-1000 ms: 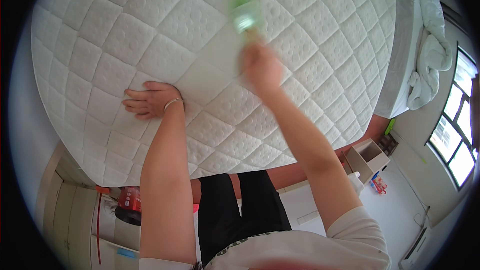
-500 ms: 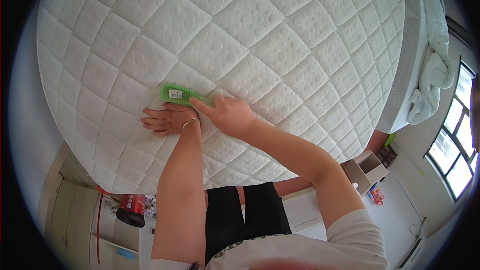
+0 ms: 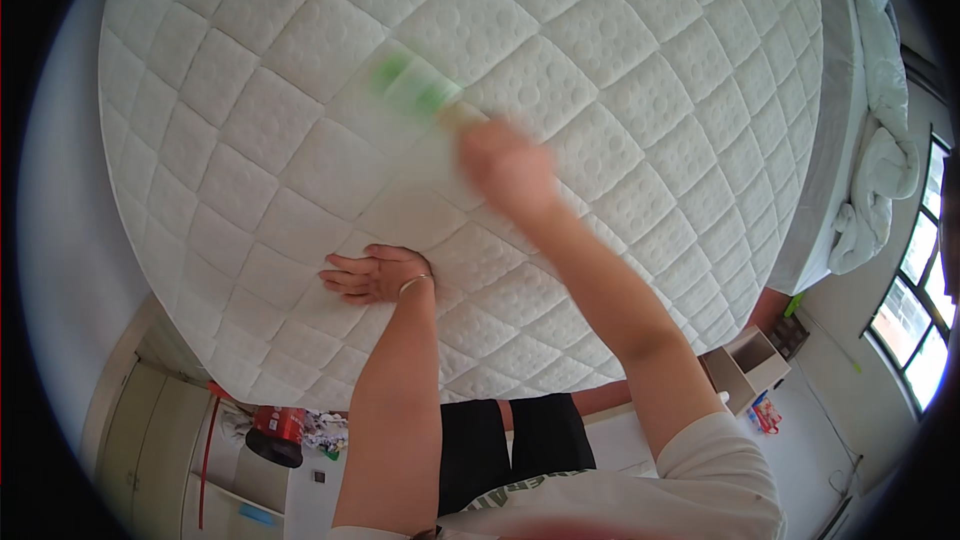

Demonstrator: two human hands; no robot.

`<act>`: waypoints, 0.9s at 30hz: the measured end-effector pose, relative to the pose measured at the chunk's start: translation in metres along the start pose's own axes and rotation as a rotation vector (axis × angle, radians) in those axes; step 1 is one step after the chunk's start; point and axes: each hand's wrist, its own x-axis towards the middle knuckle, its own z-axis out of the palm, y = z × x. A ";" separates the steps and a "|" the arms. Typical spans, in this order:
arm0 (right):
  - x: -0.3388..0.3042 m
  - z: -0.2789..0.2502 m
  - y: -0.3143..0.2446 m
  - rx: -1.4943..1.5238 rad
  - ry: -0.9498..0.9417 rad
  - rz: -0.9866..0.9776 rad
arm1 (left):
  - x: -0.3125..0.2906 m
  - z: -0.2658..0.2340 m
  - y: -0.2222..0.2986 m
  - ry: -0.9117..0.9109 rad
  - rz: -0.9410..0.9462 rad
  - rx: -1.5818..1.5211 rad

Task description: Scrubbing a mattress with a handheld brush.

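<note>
A white quilted mattress [image 3: 540, 80] spreads across most of the view. My right hand [image 3: 508, 168], smeared by motion, is closed round the handle of a green brush [image 3: 415, 83]. The brush is blurred too; whether it touches the mattress I cannot tell. Nearer to me, my left hand [image 3: 372, 276] lies palm down on the mattress with its fingers stretched to the left and holds nothing. A thin bracelet [image 3: 414, 283] rings the left wrist.
A crumpled white quilt [image 3: 880, 165] lies at the right beyond the mattress edge, near a window [image 3: 915, 290]. A beige open box [image 3: 755, 365] stands at the lower right. At the lower left are a red and black container [image 3: 275, 433] and a pale cabinet [image 3: 150, 445].
My right hand has swept the brush away from my left hand, farther up the mattress. The left hand stays flat on the mattress; the whole view has shifted slightly.
</note>
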 end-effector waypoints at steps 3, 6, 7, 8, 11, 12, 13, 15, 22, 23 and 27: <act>0.047 -0.029 0.005 0.024 0.221 0.438 | -0.003 -0.001 0.005 0.016 0.017 -0.012; 0.035 0.009 -0.038 -0.003 0.073 0.157 | -0.002 -0.002 0.007 0.015 0.004 -0.027; 0.023 0.020 -0.061 0.036 -0.131 -0.010 | 0.001 -0.001 0.002 0.015 0.003 -0.017; 0.015 0.024 -0.072 0.063 -0.333 -0.176 | 0.000 -0.001 -0.001 0.006 0.002 -0.016; 0.048 0.009 -0.017 0.026 -0.071 -0.023 | 0.000 -0.001 -0.002 0.007 0.030 -0.006; 0.070 -0.020 -0.009 -0.061 -0.046 0.298 | 0.003 -0.001 -0.003 0.009 0.028 -0.003; 0.078 -0.034 -0.003 -0.078 -0.042 0.299 | 0.000 -0.001 0.004 0.008 0.025 -0.016; 0.087 -0.050 0.004 0.021 0.095 0.503 | -0.003 -0.001 0.006 0.010 0.021 -0.022; 0.011 -0.013 -0.018 -0.004 -0.212 -0.123 | 0.001 0.004 -0.002 0.039 0.000 0.016; 0.004 -0.023 0.006 0.036 -0.051 0.068 | 0.000 0.006 -0.002 0.066 -0.015 0.022; -0.002 -0.093 0.066 0.139 0.241 0.910 | -0.001 0.008 0.000 0.049 0.009 0.032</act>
